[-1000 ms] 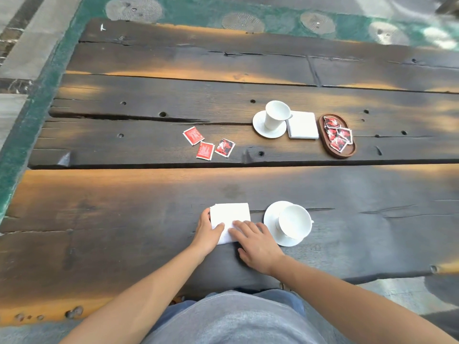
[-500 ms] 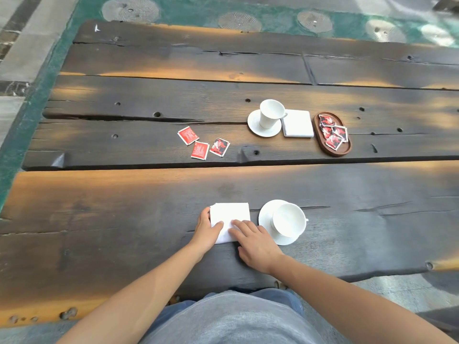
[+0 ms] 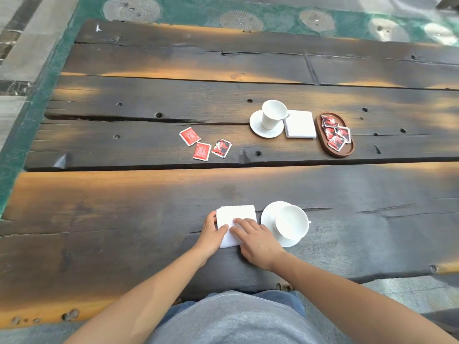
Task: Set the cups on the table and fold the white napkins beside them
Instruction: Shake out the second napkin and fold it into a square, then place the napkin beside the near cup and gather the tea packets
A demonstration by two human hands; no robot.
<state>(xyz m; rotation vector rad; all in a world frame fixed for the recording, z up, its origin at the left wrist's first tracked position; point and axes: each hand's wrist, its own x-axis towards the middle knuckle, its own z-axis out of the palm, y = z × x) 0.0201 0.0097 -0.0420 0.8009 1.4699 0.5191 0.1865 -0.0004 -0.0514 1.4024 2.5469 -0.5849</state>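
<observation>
Your left hand [image 3: 211,234] and right hand [image 3: 258,242] lie flat, fingers relaxed, pressing the folded white napkin [image 3: 236,214] on the near plank of the table [image 3: 124,219], just left of the cup [image 3: 291,222]. The napkin looks light, soft and limp; pinch it at a corner.

I see the left grip [image 3: 211,235] and right grip [image 3: 258,242] resting flat on the napkin [image 3: 236,214], just beside the near cup [image 3: 291,223] on its saucer [image 3: 268,217].
</observation>
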